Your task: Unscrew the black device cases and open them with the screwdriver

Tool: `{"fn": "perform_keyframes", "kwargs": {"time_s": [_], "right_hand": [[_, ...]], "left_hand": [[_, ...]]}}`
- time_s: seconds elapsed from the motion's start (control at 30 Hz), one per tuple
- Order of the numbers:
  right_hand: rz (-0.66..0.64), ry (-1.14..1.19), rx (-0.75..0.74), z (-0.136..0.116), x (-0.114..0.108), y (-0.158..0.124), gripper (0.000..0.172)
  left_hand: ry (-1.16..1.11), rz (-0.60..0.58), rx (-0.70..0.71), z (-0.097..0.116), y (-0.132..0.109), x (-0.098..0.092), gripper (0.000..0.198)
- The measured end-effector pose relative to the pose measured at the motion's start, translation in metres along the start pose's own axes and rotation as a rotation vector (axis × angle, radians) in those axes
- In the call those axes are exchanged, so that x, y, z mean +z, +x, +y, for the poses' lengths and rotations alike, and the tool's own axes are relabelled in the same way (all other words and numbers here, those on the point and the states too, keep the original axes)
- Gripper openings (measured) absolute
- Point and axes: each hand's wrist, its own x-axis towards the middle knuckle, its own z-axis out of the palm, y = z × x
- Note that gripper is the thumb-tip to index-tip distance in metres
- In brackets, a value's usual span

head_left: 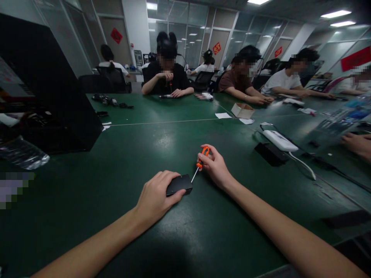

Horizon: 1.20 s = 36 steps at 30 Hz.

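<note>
Head camera: the left hand [158, 191] was wrapped around a black box [179, 184] on the green worktop's [101, 227] near side; the right hand [216, 166] closed its fingers on an orange-handled screwdriver [199, 166], tip at the box's right end (touching or not, I could not tell). Beyond lay a white power strip [279, 140], then a carton [242, 111].
</note>
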Motion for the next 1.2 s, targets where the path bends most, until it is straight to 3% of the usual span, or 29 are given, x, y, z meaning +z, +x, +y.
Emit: {"fn": "perform_keyframes", "kwargs": {"time_s": [0.1,0.3,0.57,0.63,0.77,0.83,0.9,1.03,1.2], "right_hand": [[-0.021,0.017,0.081,0.004,0.003,0.0,0.062],[-0.012,0.103,0.107,0.003,0.002,-0.001,0.058],[-0.103,0.067,0.057,0.007,0.002,-0.011,0.05],[-0.175,-0.081,-0.055,0.005,-0.005,-0.015,0.042],[-0.469,-0.738,-0.598,-0.006,-0.027,-0.015,0.02],[-0.601,-1.006,-0.845,-0.01,-0.034,-0.013,0.021],[-0.626,-1.164,-1.015,-0.013,-0.035,-0.009,0.024],[-0.585,-1.283,-1.187,-0.012,-0.031,-0.001,0.024],[-0.535,-1.274,-1.18,-0.012,-0.034,0.0,0.021]], "left_hand": [[-0.03,0.02,0.02,-0.001,0.0,0.001,0.031],[-0.063,0.033,0.028,0.001,0.0,0.0,0.032],[-0.148,0.017,0.015,-0.01,-0.009,-0.015,0.033],[-0.131,0.034,-0.009,-0.015,-0.013,-0.021,0.03],[-0.113,0.056,-0.039,-0.02,-0.016,-0.027,0.028],[-0.123,0.047,-0.032,-0.02,-0.016,-0.027,0.028],[-0.136,0.037,-0.021,-0.02,-0.015,-0.025,0.03],[-0.148,0.022,-0.027,-0.021,-0.016,-0.024,0.032],[-0.152,0.029,-0.068,-0.021,-0.017,-0.024,0.035]]}}
